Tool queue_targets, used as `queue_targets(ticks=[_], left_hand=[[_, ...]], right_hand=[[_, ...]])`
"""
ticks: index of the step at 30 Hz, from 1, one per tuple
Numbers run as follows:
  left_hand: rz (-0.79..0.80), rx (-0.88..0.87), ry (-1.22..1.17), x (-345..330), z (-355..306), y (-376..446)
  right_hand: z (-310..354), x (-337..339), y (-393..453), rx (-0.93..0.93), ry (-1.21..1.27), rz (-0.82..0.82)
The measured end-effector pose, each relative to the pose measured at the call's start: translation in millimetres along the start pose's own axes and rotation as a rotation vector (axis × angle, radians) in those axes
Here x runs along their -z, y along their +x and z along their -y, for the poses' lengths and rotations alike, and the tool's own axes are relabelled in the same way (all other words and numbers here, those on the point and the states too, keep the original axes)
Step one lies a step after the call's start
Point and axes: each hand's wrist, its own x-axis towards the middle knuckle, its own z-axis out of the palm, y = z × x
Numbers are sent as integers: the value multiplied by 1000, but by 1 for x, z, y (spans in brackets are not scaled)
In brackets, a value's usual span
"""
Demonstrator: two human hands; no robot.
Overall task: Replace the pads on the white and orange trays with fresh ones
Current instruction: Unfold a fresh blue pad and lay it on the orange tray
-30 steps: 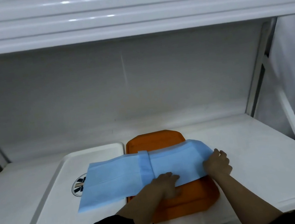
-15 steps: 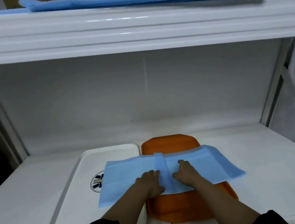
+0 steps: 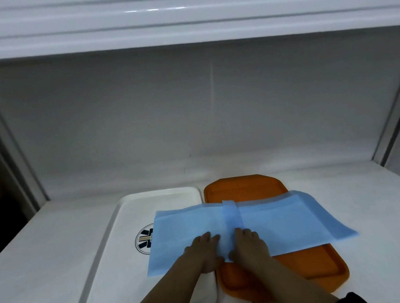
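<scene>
Two blue pads (image 3: 248,223) are laid overlapping across the white tray (image 3: 111,258) and orange tray (image 3: 283,267), pressed flat by left hand (image 3: 203,251) and right hand (image 3: 249,244), fingers straight; squaring likely remains.

Clinic-like storeroom: white metal shelving (image 3: 177,15)

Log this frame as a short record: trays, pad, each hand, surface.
white tray: on the shelf, left of the orange tray, logo partly covered
orange tray: right, beside the white tray
pad: blue, partly folded, spread across both trays, right corner overhanging the orange tray
left hand: flat on the pad, fingers straight
right hand: flat on the pad beside the left hand
shelf: white, another shelf above
</scene>
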Motion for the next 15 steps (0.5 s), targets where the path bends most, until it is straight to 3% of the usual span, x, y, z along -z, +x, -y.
queue_targets(ticks=[5,15], left_hand=[[2,-3,8,-9,7,5],[-119,-10,56,-16,10,17]], right_hand=[[-5,-3,2,42,-117,-68],[-18,8,24,66,-41,-47]])
